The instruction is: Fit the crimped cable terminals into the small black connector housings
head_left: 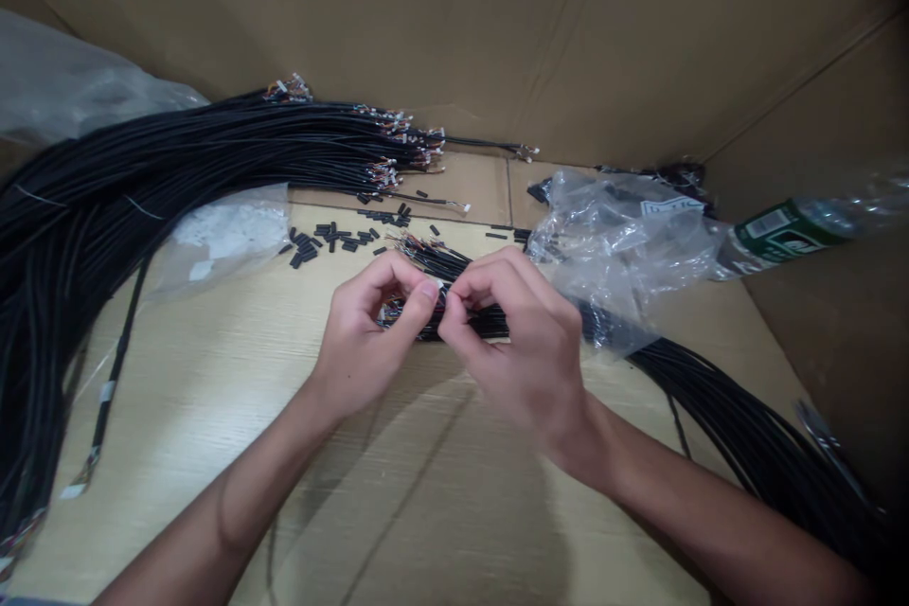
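Observation:
My left hand (pixel 380 327) is closed in a pinch, thumb against forefinger, on a small white connector (pixel 441 287). Right beside it, my right hand (pixel 522 341) pinches what looks like a thin wire at that connector; the fingers hide most of it. Both hands are nearly touching, raised over the table. Behind them lies a bundle of black cables (pixel 436 253) whose stripped ends show coloured wires. This bundle runs under a clear bag and off to the lower right (pixel 710 398). Short black tube pieces (pixel 305 246) are scattered just beyond my left hand.
A thick bundle of black cables (pixel 213 147) with white connectors curves along the left and back. A plastic bag of white parts (pixel 227 232) lies by it. On the right are a crumpled clear bag (pixel 617 237) and a green-labelled bottle (pixel 792 232). Cardboard walls (pixel 440 9) enclose the table.

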### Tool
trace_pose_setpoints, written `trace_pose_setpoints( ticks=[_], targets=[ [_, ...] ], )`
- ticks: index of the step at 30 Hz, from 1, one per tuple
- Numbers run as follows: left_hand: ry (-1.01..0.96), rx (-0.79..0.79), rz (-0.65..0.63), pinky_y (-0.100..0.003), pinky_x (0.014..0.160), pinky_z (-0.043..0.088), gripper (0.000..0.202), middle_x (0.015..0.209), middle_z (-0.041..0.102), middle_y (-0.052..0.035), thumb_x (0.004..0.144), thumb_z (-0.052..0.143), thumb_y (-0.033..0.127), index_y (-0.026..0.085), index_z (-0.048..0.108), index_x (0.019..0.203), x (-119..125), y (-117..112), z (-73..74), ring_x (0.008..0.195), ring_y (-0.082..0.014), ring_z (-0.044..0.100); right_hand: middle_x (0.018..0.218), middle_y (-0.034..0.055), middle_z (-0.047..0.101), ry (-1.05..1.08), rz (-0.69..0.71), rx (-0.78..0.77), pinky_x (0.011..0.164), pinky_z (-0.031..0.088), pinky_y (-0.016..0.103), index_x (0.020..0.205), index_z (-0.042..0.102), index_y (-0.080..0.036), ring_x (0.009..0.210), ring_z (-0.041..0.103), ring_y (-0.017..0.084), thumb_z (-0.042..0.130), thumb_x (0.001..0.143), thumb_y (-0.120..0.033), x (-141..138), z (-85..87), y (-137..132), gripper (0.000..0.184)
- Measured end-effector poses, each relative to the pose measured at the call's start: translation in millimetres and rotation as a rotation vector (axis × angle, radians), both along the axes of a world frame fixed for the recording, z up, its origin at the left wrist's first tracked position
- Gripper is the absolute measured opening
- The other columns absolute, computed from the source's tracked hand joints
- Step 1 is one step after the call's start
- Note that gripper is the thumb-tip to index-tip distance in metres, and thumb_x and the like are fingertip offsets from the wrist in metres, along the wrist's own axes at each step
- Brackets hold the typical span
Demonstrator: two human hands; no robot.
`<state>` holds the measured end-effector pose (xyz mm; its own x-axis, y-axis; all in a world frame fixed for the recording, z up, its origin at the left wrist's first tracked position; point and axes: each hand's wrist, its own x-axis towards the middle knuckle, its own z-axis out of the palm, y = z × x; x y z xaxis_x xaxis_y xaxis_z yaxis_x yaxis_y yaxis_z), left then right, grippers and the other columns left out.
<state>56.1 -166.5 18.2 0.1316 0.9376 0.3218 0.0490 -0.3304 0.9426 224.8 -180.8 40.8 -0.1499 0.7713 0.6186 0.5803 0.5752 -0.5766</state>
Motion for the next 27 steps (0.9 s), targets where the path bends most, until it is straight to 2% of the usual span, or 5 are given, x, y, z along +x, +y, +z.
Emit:
trace_pose_setpoints(
  ticks=[17, 23, 27],
  targets=[
    [-0.037, 0.009, -0.065, -0.025, 0.071, 0.046, 0.017, 0.086, 0.06, 0.0, 0.104, 0.067, 0.027, 0.018, 0.063, 0.09, -2.7, 1.8, -1.6, 0.079, -0.0111, 0.055, 0.092, 0.0056, 0.064, -0.033, 0.055, 0.149, 0.075, 0.05, 0.026, 0.09, 0.061, -0.013, 0.081, 0.06, 0.012, 0.063, 0.095, -0.006, 0.2, -7.0, 6.1, 0.009],
    [-0.022, 0.047, -0.023, -0.027, 0.07, 0.044, 0.018, 0.083, 0.057, 0.0005, 0.104, 0.065, 0.024, 0.018, 0.062, 0.088, -0.8, 0.7, -2.7, 0.077, -0.0115, 0.052, 0.085, 0.0093, 0.065, -0.176, 0.005, 0.354, 0.07, 0.053, 0.031, 0.089, 0.063, -0.01, 0.079, 0.061, 0.017, 0.062, 0.094, -0.002, -0.9, -6.2, 4.4, 0.01],
    [-0.008, 0.049, -0.011, -0.027, 0.068, 0.043, 0.018, 0.081, 0.057, 0.0007, 0.104, 0.066, 0.025, 0.018, 0.062, 0.088, 0.8, 1.1, -3.3, 0.075, -0.0117, 0.051, 0.085, 0.0104, 0.066, -0.219, -0.008, 0.396, 0.072, 0.055, 0.032, 0.09, 0.063, -0.009, 0.08, 0.063, 0.019, 0.063, 0.094, 0.0, -1.1, -7.3, 2.4, 0.01]
  ],
)
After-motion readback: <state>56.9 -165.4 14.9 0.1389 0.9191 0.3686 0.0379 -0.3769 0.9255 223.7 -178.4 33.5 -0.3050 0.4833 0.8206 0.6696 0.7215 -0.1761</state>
